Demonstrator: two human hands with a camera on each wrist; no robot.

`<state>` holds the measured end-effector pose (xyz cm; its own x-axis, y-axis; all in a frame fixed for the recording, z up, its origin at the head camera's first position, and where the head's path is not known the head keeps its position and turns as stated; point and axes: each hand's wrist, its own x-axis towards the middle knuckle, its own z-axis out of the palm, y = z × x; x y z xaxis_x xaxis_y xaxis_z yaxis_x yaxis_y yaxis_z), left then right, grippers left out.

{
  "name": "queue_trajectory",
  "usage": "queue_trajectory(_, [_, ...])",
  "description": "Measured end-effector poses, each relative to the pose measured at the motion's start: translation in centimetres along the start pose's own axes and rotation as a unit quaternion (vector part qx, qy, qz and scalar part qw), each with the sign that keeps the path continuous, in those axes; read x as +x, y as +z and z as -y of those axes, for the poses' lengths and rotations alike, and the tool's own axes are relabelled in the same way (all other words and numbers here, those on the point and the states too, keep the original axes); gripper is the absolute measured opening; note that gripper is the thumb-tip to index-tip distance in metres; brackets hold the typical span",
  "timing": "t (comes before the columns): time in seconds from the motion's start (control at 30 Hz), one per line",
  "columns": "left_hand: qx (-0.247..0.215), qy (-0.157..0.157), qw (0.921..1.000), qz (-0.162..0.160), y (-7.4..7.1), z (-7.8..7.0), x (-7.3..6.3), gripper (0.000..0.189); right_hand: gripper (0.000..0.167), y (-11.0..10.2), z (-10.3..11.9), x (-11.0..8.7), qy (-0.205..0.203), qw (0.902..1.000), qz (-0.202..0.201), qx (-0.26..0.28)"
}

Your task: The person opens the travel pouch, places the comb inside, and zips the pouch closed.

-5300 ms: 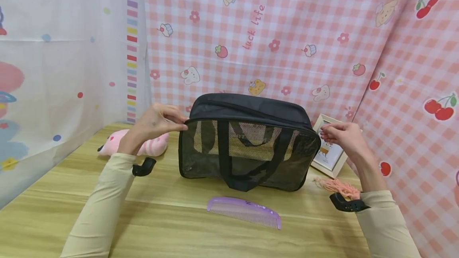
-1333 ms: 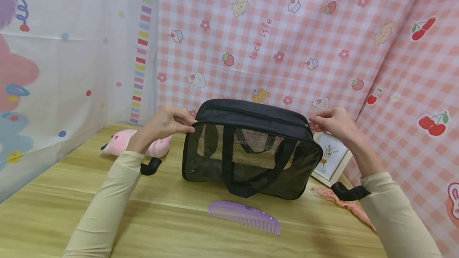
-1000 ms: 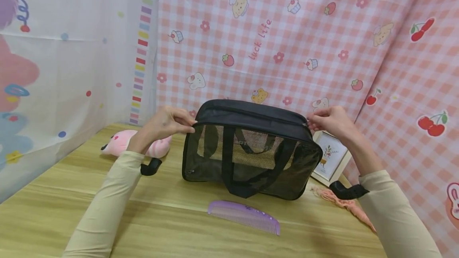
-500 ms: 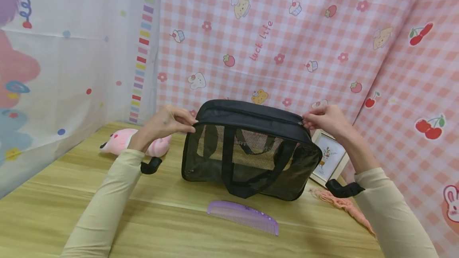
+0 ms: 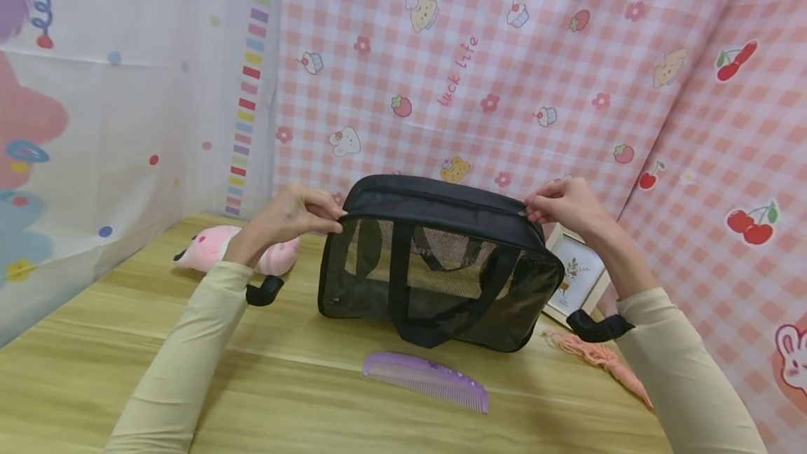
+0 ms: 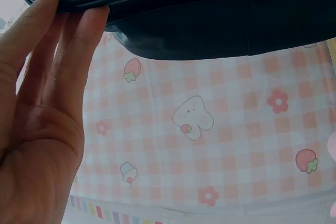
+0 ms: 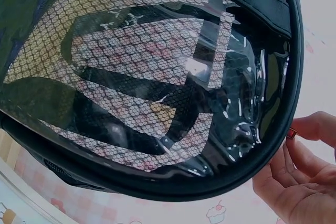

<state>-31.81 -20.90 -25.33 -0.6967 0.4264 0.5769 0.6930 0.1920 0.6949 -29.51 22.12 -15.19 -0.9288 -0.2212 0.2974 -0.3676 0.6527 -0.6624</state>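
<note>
A black see-through bag (image 5: 359,300) with a mesh back panel and black straps stands upright on the wooden table. My left hand (image 5: 293,216) pinches its top left corner; in the left wrist view, the thumb and fingers (image 6: 79,51) lie on either side of the black edge. At the right end of the bag's top, my right hand (image 5: 570,209) pinches a small metal zipper pull (image 5: 522,213). That zipper pull (image 7: 291,133) peeks out between thumb and finger in the right wrist view. In front of the bag lies a purple comb (image 5: 429,378).
A pink plush toy (image 5: 211,247) lies on the left behind my left forearm. To the right, a framed picture (image 5: 576,275) leans behind the bag, with a bundle of peach-coloured cord (image 5: 605,359) in front of it. Checked pink cloth (image 5: 378,40) hangs behind the table (image 5: 284,384).
My right hand has moved leftward along the bag's top with the zipper pull, away from the right end. The left hand keeps its hold on the corner. Bag and comb stay put.
</note>
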Motion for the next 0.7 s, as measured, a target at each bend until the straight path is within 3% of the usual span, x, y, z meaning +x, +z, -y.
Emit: queue_trajectory(0.7, [0.002,-0.015,0.9999,-0.002,0.1,0.1,0.2,0.015,0.032,-0.2,1.4,0.3,0.005,0.9991,0.022,-0.036])
